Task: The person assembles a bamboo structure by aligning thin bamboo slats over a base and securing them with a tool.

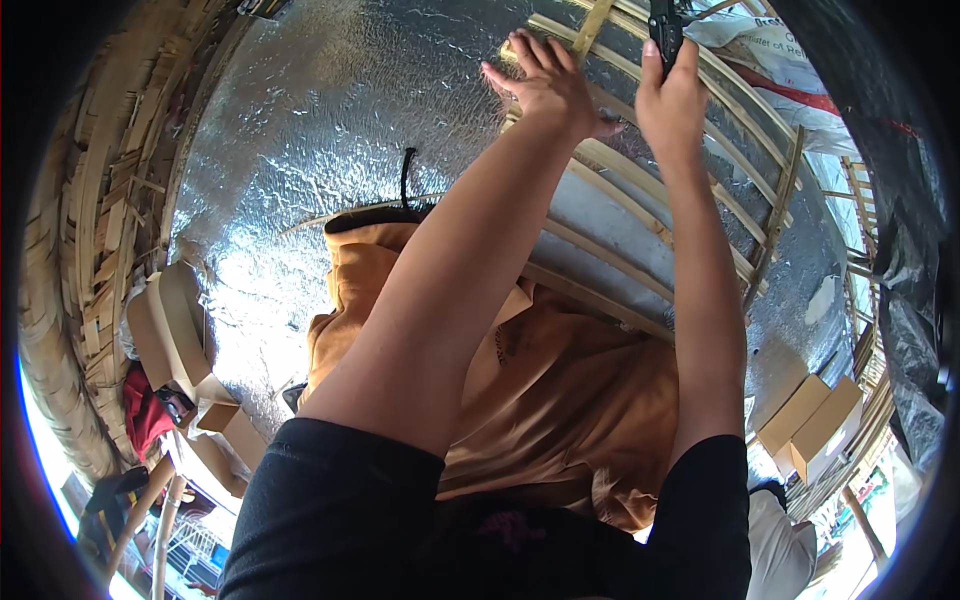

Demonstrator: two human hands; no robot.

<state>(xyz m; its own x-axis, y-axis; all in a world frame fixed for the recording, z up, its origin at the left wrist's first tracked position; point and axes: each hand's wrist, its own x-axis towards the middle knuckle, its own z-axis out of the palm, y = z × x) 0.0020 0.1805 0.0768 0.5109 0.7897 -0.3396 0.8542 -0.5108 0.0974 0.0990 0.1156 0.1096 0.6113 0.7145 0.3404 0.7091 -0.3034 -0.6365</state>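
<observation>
My left hand (548, 88) lies with its fingers spread at the far end of a frame of thin bamboo slats (612, 258), its palm over the slats and the silver foil sheet (270, 130) under them. To its right, my right hand (672, 105) is closed round a black tool (664, 28) near the top edge of the view. The tool's kind does not show clearly, and my fingers hide part of it. Several slats run diagonally below both hands, crossed by a few others. Brown cloth (580, 390) spreads beneath my forearms and partly meets the nearest slats.
Open cardboard boxes stand at the left (165, 330) and the right (812, 425). Woven bamboo walling (85, 230) rises along the left side. A black cord (408, 175) sticks up beside the cloth. Dark plastic sheeting (905, 270) hangs at the far right, near white printed sacks (765, 50).
</observation>
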